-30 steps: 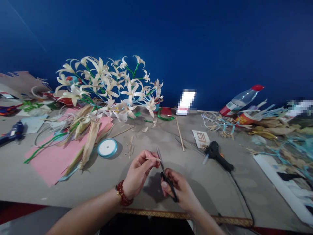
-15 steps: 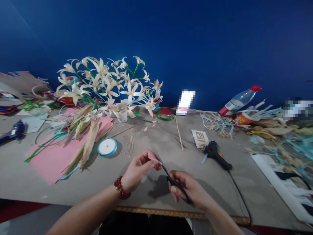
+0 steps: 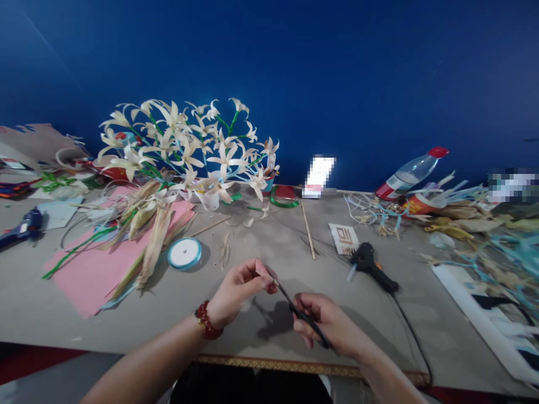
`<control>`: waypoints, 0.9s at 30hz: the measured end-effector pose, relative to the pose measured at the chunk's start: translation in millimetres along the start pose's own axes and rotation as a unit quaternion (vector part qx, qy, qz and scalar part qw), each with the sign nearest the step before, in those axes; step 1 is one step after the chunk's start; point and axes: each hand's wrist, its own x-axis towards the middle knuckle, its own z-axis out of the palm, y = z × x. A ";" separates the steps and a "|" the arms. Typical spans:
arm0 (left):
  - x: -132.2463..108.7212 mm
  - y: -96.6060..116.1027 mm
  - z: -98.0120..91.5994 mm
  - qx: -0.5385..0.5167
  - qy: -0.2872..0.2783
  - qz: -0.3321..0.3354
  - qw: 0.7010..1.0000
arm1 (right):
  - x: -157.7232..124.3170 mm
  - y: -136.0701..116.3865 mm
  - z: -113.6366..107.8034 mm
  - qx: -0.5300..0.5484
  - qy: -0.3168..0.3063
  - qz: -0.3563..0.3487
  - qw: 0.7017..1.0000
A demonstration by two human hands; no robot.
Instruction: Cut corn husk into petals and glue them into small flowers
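My right hand [image 3: 322,320] grips a pair of black-handled scissors [image 3: 309,321], whose blades point up and left to the fingertips of my left hand [image 3: 248,286]. The fingers of that left hand are pinched together at the blades. Between them is something small and pale, too small to make out. A red bead bracelet [image 3: 209,321] circles my left wrist. Both hands are just above the grey table [image 3: 236,336], near its front edge.
To the left lie a ribbon spool [image 3: 184,253], corn husks [image 3: 155,247] and pink paper [image 3: 80,286]. White husk flowers [image 3: 189,148] stand behind. On the right are a black glue gun [image 3: 374,266] with its cord, a thin stick [image 3: 308,230], a leaning bottle [image 3: 408,174] and a white board [image 3: 475,320].
The scissors' blades appear more closed at my left fingertips. My right hand has shifted very slightly right; my left hand stays almost in place.
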 end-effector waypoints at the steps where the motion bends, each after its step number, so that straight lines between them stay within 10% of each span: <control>1: -0.1 0.0 0.0 0.000 -0.001 0.000 1.000 | 0.2 0.3 -0.1 0.000 0.002 0.002 1.000; 27: 2.7 3.3 -0.4 0.020 -0.012 -0.028 0.999 | -0.4 2.8 -6.7 -0.052 0.030 0.019 0.998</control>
